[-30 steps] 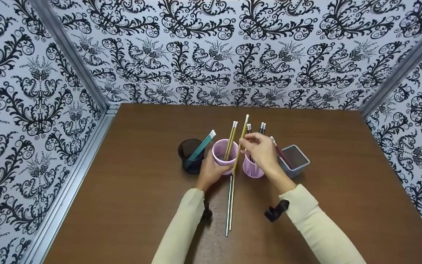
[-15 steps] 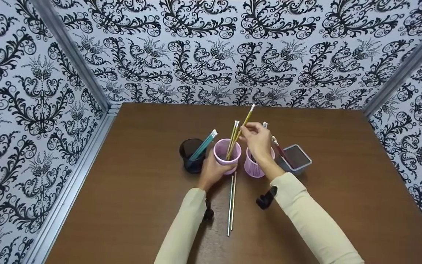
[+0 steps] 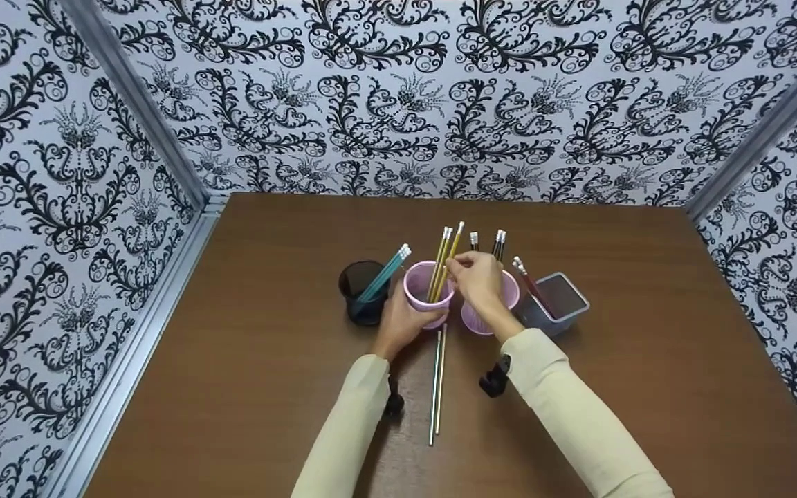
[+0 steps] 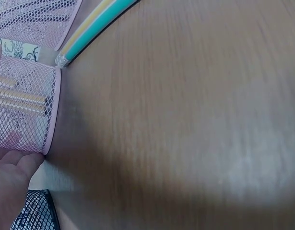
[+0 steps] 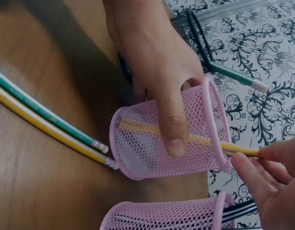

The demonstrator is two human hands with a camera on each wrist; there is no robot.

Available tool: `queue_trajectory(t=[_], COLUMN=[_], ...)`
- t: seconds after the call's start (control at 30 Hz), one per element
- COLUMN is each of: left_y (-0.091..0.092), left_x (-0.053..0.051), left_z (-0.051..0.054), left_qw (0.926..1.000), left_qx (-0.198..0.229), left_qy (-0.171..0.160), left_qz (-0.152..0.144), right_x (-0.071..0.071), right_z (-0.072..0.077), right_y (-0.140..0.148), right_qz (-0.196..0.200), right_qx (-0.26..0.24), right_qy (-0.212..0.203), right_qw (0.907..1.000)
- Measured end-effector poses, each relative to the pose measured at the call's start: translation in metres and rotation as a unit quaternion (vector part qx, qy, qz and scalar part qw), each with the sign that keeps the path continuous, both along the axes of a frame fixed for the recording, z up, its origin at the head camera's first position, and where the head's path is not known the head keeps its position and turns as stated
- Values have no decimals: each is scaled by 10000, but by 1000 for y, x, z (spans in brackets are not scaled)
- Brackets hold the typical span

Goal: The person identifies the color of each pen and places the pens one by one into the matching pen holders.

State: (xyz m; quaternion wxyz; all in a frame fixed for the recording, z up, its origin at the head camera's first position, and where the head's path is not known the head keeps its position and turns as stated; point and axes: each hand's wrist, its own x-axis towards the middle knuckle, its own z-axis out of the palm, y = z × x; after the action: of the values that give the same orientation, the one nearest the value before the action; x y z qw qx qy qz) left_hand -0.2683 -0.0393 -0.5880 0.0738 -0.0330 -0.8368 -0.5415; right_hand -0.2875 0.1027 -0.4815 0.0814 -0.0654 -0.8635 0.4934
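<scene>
My left hand (image 3: pixel 402 324) grips a pink mesh pencil cup (image 5: pixel 195 160) around its side, thumb across the front in the right wrist view. Several yellow pencils (image 3: pixel 438 259) lean inside it. A yellow pencil (image 3: pixel 457 236) standing in the same cup is pinched near the rim by my right hand (image 3: pixel 479 280), its white eraser end up. On the table before the cup lie a green pencil (image 5: pixel 46 114) and another yellow pencil (image 5: pixel 46 128), side by side, eraser ends toward the cup.
Left of the held cup stands a black mesh cup (image 3: pixel 362 315) with teal pencils (image 3: pixel 382 275). To the right are a second pink mesh cup (image 3: pixel 478 324) with black pencils (image 3: pixel 500 243) and a grey square holder (image 3: pixel 559 324) with dark red pencils (image 3: pixel 531 282). Patterned walls enclose the table.
My right hand has brought the yellow pencil from in front of the held cup up over its rim, then lowered it inside. My left hand keeps its grip on the cup.
</scene>
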Motion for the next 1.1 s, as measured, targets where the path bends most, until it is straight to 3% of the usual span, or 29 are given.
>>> queue_trajectory(t=[0.23, 0.6, 0.87, 1.1], left_y=[0, 0, 0, -1], left_x=[0, 0, 2, 2], left_z=[1, 2, 3, 0], left_qw=[10000, 10000, 10000, 9999], left_qx=[27, 48, 14, 137], left_qy=[74, 49, 11, -3], left_qz=[-18, -43, -68, -44], right_x=[-4, -11, -11, -6], right_z=[1, 6, 5, 2], right_y=[-1, -1, 1, 0], right_qz=[256, 407, 362, 387], right_qx=[566, -280, -485, -328], right_qy=[-192, -927, -1014, -656], right_qw=[9979, 9945, 9930, 9966])
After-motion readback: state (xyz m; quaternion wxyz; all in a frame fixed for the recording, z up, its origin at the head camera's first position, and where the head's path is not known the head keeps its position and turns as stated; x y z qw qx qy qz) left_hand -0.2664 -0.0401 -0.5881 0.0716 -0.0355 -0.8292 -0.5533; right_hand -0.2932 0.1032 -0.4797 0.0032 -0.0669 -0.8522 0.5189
